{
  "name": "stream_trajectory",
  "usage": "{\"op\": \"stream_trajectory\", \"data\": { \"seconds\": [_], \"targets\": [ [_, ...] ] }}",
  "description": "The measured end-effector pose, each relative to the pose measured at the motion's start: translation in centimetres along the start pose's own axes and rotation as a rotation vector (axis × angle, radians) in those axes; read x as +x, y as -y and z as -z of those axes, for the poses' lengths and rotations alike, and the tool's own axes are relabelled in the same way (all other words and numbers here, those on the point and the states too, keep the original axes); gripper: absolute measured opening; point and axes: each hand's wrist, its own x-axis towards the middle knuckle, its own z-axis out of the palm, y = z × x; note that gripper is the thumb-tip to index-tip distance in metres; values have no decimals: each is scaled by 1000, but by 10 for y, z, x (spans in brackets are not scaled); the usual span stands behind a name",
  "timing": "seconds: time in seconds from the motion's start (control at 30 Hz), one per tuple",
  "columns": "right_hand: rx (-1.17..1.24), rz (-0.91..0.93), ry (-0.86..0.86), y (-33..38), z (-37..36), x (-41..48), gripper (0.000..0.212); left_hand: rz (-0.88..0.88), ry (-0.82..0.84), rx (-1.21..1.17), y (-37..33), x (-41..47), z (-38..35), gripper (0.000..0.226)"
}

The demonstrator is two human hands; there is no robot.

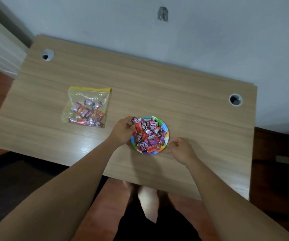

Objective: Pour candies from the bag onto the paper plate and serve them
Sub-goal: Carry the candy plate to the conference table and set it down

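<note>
Candies (148,134): heaped on the paper plate, red, purple and pink wrappers; some remain in the bag
Paper plate (164,126): round, bright patterned rim; sits on the table near its front edge, between the two hands
Bag (88,106): clear zip bag with yellow strip, lying flat on the table, left of the plate and apart from it
Left hand (122,130): at the plate's left rim; fingers pinch one wrapped candy (134,120) at the edge of the heap
Right hand (181,148): just beside the plate's right rim; fingers curled in, loosely clenched; whether it touches the rim, cannot tell
Table (157,87): light wood; cable hole (235,100) near each far corner
</note>
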Motion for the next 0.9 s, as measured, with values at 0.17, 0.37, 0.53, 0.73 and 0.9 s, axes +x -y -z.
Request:
{"op": "stream_trajectory", "data": {
  "seconds": [0.17,0.37,0.53,0.73,0.9],
  "targets": [
    [181,0,40,-46,-24,44,36,-3,-49,-39,-8,-9,-7,26],
    [327,-62,25,-5,-18,16,15,255,-108,-333,20,-2,-16,24],
    [382,-76,15,3,-18,14,7,366,-114,-446,6,-11,-20,19],
    [356,-44,-34,7,-19,9,24,380,-112,-493,7,-14,-19,15],
    [333,-8,-83,12,-15,-4,24,330,-113,-513,3,-21,-13,13]
  ]
}}
